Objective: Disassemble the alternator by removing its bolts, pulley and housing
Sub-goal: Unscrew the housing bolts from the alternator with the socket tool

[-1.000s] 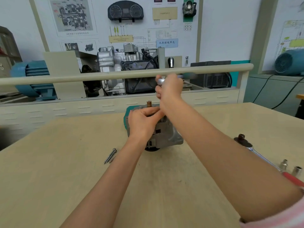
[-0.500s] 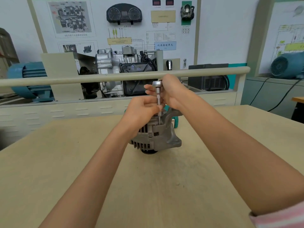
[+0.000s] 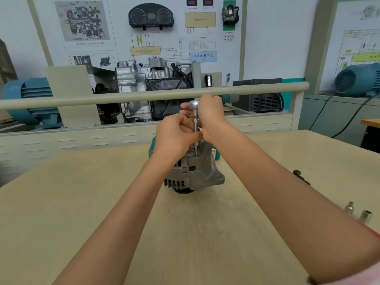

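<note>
There is one view only — the camera on my head, looking forward and slightly down across the table (image 3: 86, 212). Both my forearms reach in from the bottom edge and meet near the middle, where my left hand (image 3: 174, 136) and right hand (image 3: 211, 116) sit close together over the alternator (image 3: 197, 173). It is near enough to show the alternator's fins plainly, and wide enough to take in the rail (image 3: 123, 97) and the display board (image 3: 144, 27) behind — lines at the edges bend with the wide lens.
</note>
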Demonstrator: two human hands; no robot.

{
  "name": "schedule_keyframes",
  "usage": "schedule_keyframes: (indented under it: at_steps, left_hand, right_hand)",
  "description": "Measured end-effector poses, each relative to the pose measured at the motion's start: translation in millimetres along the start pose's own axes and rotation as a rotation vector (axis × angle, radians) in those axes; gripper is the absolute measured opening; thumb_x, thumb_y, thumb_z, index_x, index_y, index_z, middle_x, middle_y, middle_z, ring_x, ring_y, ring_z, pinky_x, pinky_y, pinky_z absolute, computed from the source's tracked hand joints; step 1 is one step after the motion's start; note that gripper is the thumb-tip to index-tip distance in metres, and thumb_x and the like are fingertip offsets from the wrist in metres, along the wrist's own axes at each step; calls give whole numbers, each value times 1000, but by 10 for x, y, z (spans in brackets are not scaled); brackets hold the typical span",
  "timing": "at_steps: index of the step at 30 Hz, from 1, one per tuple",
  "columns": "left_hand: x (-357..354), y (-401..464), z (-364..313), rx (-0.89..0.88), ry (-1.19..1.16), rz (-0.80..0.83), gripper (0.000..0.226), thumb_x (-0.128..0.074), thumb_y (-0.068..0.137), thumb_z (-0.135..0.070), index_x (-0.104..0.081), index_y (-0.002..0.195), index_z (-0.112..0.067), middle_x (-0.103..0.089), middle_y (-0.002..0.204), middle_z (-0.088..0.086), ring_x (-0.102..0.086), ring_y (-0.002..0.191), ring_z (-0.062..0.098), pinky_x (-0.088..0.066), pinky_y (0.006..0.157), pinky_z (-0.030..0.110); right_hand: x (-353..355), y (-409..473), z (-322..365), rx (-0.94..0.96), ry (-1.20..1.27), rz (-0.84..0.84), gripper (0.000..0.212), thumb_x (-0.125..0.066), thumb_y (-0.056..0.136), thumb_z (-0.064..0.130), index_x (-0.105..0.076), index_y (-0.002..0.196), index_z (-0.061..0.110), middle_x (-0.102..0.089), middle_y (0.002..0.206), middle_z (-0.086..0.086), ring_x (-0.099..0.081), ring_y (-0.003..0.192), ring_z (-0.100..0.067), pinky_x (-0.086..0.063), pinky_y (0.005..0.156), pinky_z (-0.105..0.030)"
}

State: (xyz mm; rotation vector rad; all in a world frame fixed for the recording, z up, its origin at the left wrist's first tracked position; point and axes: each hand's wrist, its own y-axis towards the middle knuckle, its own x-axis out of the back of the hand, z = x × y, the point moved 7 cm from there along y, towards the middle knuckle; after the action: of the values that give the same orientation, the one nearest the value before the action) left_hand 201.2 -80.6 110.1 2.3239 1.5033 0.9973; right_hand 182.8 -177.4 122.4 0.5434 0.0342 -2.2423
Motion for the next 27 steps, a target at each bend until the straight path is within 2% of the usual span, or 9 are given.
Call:
schedule_keyframes:
  at_steps: [4,6,8,12,14,16,20,23,27]
  left_hand:
    - [-74,-1,96,58,-140,274,11,-72,82,-10,-70,82,-21,-75,80,-3,-71,79,8,-52,77,20]
    - [-81,13,157,88,-242,382,13,-68,84,-6,-73,93,-14,-76,93,3,-71,92,13,-53,86,24]
    - [-76,8,185,89,-342,431,16,-64,86,-2,-73,95,-12,-75,99,7,-70,99,18,-54,89,24]
    - [-60,32,223,39,-364,392,17,-70,80,-7,-75,89,-20,-76,93,3,-72,93,16,-55,85,22]
    - [-61,46,244,41,-369,379,17,-72,78,-7,-75,89,-20,-76,90,2,-72,90,15,-56,83,22]
    - [-48,65,262,53,-382,344,17,-73,77,-4,-75,88,-16,-76,86,3,-72,82,13,-57,79,20]
    - [-51,79,256,37,-263,237,19,-69,77,7,-71,91,-5,-72,76,3,-67,67,6,-54,66,18]
    - [-62,82,230,7,-150,174,19,-63,79,10,-67,94,-2,-68,75,2,-61,61,1,-47,54,12]
    - [-76,69,269,59,-225,253,17,-68,83,-3,-68,99,-9,-74,95,10,-70,88,19,-55,82,25]
  right_hand:
    - [-19,-4,-22,-71,-77,98,37,-23,100,13,-54,111,-3,-65,68,-6,-58,54,-13,-49,47,-22]
    - [-83,-16,-34,-130,-102,234,50,-23,98,12,-67,77,-1,-68,70,-6,-63,61,-15,-53,50,-24]
    - [-139,-29,-56,-179,-95,370,67,-24,98,11,-68,47,6,-70,72,-7,-65,63,-15,-53,51,-24]
    - [-141,-73,-31,-219,19,494,39,-32,94,7,-59,68,8,-73,75,-5,-67,61,-14,-50,59,-24]
    - [-130,-78,-31,-214,42,475,40,-33,95,8,-61,67,9,-72,70,-4,-67,59,-13,-49,57,-23]
    - [-131,-77,-31,-153,80,336,32,-29,97,8,-55,79,7,-69,64,-4,-64,51,-12,-44,50,-21]
    - [54,-160,8,221,205,-188,11,-25,102,15,-35,101,10,-60,74,-5,-55,47,-10,-39,37,-14]
    - [66,-216,61,315,225,-268,9,-27,102,13,-34,106,8,-54,79,-5,-55,58,-13,-42,40,-10]
    - [-74,-110,55,45,315,-130,24,-32,96,1,-44,117,0,-51,69,-6,-51,44,-9,-43,39,-17]
